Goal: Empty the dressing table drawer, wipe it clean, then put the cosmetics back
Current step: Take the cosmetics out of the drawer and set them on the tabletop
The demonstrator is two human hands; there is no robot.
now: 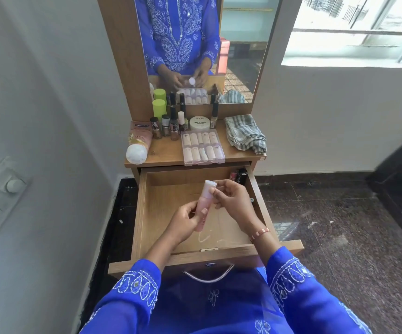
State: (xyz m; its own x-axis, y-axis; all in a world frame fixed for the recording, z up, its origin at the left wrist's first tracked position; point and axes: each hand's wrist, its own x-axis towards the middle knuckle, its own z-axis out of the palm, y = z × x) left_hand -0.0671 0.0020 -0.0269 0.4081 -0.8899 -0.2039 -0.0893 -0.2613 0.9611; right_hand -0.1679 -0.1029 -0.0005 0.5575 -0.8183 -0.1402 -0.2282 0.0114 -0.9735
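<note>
Pink bottle [203, 205] pinched between both hands [231, 203], its lower end hidden behind left fingers [190, 214].

Round white jar [200, 122]: lid reads "NAIL POLISH"; smaller lines illegible.
Pink tube [139, 141]: "10X"; remaining print too blurred.

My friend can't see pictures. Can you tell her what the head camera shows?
Two hands, left hand and right hand, hold a pink tube over an open wooden drawer. Nail polish bottles and a striped cloth sit on the dressing table above.
</note>
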